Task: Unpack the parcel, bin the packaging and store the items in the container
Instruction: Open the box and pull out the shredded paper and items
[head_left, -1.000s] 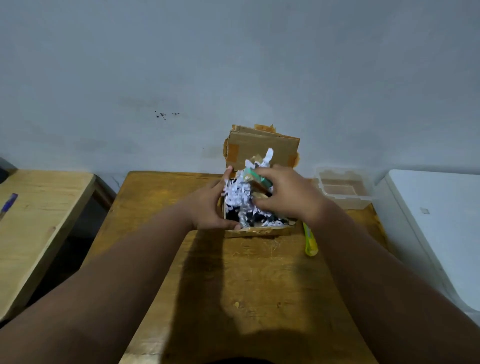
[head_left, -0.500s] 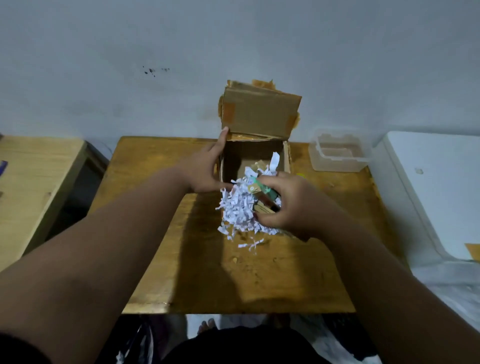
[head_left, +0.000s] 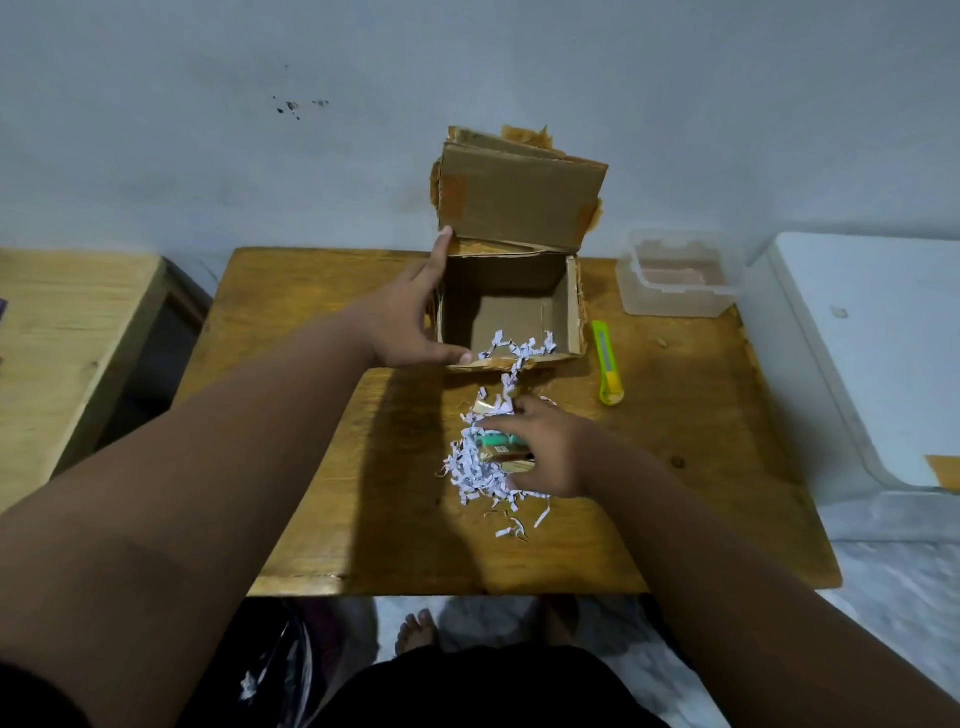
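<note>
An open cardboard box (head_left: 511, 291) stands at the back of the wooden table (head_left: 322, 467), its flap up against the wall. My left hand (head_left: 410, 322) grips the box's left wall and front corner. In front of the box my right hand (head_left: 545, 447) is closed on a bundle of small packaged items (head_left: 498, 449), one green, mixed with white shredded paper (head_left: 475, 475). The bundle rests on or just above the tabletop. A few shreds hang over the box's front edge, and the box's inside looks bare.
A clear plastic container (head_left: 675, 280) sits at the back right of the table. A yellow-green utility knife (head_left: 607, 364) lies right of the box. A white surface (head_left: 872, 353) stands to the right, a wooden bench (head_left: 57, 332) to the left. My foot shows below the table.
My right hand has pulled the items and shredded paper out of the box and toward me, down to the table. My left hand stayed on the box.
</note>
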